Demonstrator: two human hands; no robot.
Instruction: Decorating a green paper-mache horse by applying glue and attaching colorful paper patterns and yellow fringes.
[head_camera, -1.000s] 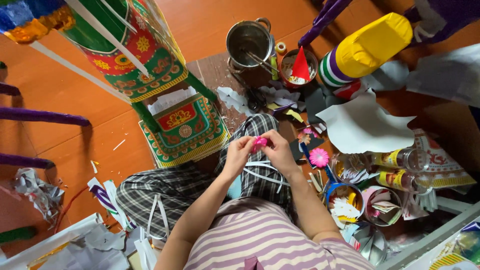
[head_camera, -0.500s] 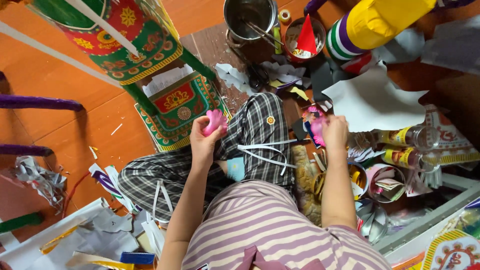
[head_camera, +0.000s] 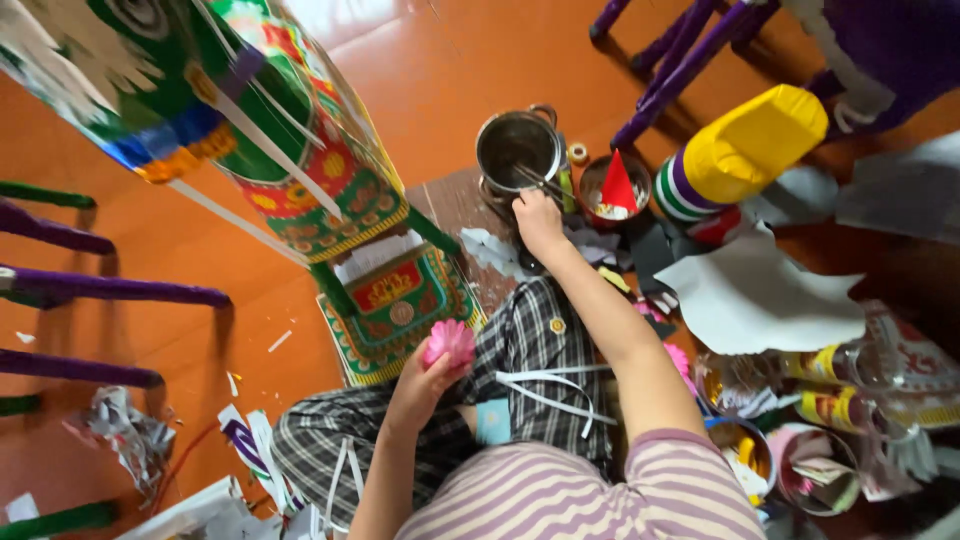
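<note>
Pink paper flower (head_camera: 449, 343) in left hand (head_camera: 420, 388)

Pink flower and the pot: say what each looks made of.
Pink flower, in the left hand: probably paper, matte, with thin, crisp layered petals. Pot, reached by the right hand: metal, likely steel, with a grey reflective sheen inside and riveted-looking loop handles.

Right hand (head_camera: 538, 222) hides the pot's (head_camera: 516, 148) front rim.
</note>
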